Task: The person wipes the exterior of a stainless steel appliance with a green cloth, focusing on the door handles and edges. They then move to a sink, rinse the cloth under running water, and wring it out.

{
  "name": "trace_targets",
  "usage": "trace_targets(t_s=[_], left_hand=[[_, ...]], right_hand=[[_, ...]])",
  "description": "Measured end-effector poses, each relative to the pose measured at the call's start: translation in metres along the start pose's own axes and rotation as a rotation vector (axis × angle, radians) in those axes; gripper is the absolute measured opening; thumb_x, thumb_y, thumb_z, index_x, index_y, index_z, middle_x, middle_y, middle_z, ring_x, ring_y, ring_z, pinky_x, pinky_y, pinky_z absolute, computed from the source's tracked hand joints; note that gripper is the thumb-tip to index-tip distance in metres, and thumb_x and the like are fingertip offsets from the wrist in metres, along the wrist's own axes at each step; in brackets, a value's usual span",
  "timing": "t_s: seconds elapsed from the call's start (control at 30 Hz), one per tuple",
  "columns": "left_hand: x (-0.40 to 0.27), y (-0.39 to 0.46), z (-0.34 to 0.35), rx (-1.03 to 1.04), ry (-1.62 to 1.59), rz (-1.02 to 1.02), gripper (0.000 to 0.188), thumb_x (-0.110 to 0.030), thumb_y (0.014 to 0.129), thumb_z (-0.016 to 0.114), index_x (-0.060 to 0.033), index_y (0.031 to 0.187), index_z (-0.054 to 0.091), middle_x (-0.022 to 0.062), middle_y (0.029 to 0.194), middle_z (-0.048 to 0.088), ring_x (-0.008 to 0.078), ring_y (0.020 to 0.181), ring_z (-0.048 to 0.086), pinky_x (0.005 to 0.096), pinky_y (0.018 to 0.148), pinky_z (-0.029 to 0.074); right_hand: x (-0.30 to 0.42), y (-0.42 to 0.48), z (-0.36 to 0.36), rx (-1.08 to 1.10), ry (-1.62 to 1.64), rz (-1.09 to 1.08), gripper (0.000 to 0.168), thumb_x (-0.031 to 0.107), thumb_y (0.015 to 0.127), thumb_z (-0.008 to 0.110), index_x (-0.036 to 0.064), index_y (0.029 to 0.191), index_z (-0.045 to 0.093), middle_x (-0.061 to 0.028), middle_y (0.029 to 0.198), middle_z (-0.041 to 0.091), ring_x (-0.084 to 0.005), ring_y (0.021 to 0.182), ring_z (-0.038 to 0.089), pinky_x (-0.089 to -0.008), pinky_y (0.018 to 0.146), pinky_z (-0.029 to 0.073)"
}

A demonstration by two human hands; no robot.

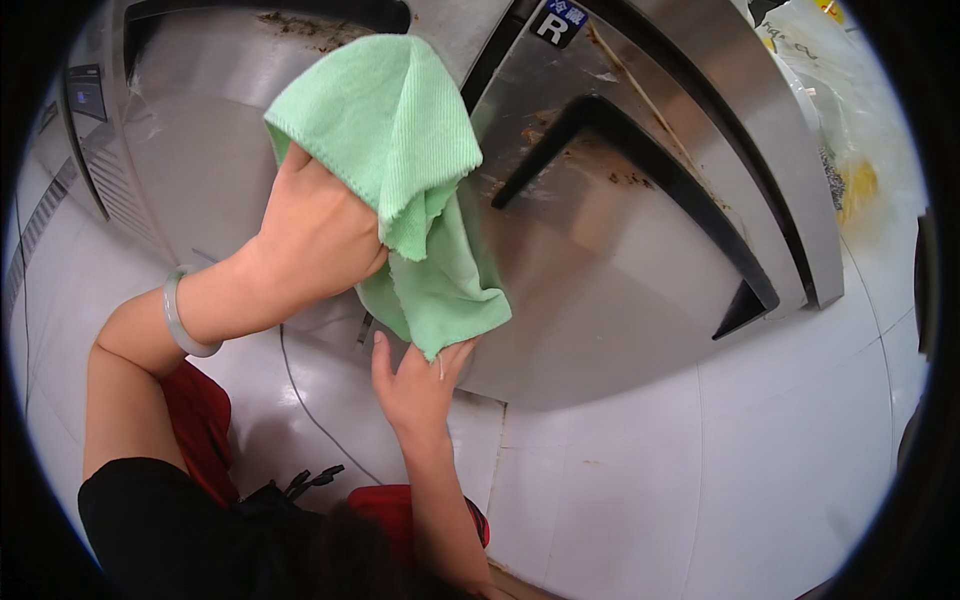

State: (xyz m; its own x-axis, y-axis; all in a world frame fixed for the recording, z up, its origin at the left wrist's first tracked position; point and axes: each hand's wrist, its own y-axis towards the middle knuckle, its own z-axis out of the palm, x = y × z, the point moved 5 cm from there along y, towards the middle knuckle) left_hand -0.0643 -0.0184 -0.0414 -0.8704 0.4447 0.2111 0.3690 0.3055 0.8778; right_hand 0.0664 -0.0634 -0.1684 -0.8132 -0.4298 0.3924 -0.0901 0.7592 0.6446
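A pale green microfiber cloth hangs in folds from my left hand, whose fingers grip it and are partly hidden beneath it. Around that wrist is a pale bangle. Below, my right hand reaches up with its thumb spread. The cloth's lower corner lies over its fingers, so their tips are partly covered. Both hands are in front of a stainless steel refrigerator door. To their right, the door has a black angular handle, with brown grime on the metal beside it.
Another steel door with a black handle stands at the left. A blue label bears writing. A thin grey cable crosses the pale tiled floor. Clear plastic with something yellow lies at the upper right.
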Motion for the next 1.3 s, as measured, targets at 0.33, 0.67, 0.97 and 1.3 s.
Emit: trace_targets(t_s=[0.33,0.67,0.97,1.3], left_hand=[[0.008,0.033,-0.008,-0.189,-0.179,-0.033,0.038,-0.023,0.075,0.066,-0.0084,0.110,0.062,0.0107,0.107,0.063,0.0345,0.100,0.058,0.0500,0.094,0.037],[0.005,0.002,0.015,-0.018,-0.037,-0.039,0.045,-0.024,0.073,0.063,-0.0100,0.116,0.060,0.0103,0.112,0.061,0.0343,0.108,0.055,0.0537,0.098,0.033],[-0.003,-0.046,0.046,0.202,-0.068,0.057,0.054,-0.029,0.076,0.060,-0.0113,0.126,0.054,0.0101,0.127,0.054,0.0338,0.124,0.045,0.0562,0.104,0.028],[-0.005,-0.041,0.043,0.183,-0.101,0.102,0.053,-0.027,0.076,0.060,-0.0102,0.126,0.055,0.0100,0.128,0.054,0.0322,0.126,0.044,0.0532,0.106,0.029]], right_hand=[[0.005,0.004,-0.003,-0.002,-0.040,-0.003,0.068,0.018,0.080,0.067,-0.006,0.136,0.036,-0.0302,0.140,0.023,-0.0553,0.130,0.017,-0.0623,0.107,0.018],[0.005,0.005,-0.002,0.007,0.016,-0.016,0.067,0.018,0.080,0.066,-0.008,0.135,0.036,-0.0357,0.137,0.020,-0.0615,0.129,0.013,-0.0665,0.104,0.019],[0.000,-0.001,-0.004,-0.031,-0.019,0.033,0.078,0.020,0.080,0.067,-0.009,0.140,0.026,-0.0384,0.144,0.011,-0.0588,0.134,0.006,-0.0662,0.109,0.009],[0.004,0.009,-0.010,-0.145,0.062,0.000,0.079,0.025,0.082,0.069,-0.010,0.139,0.028,-0.0334,0.142,0.025,-0.0512,0.131,0.021,-0.0573,0.109,0.015]])
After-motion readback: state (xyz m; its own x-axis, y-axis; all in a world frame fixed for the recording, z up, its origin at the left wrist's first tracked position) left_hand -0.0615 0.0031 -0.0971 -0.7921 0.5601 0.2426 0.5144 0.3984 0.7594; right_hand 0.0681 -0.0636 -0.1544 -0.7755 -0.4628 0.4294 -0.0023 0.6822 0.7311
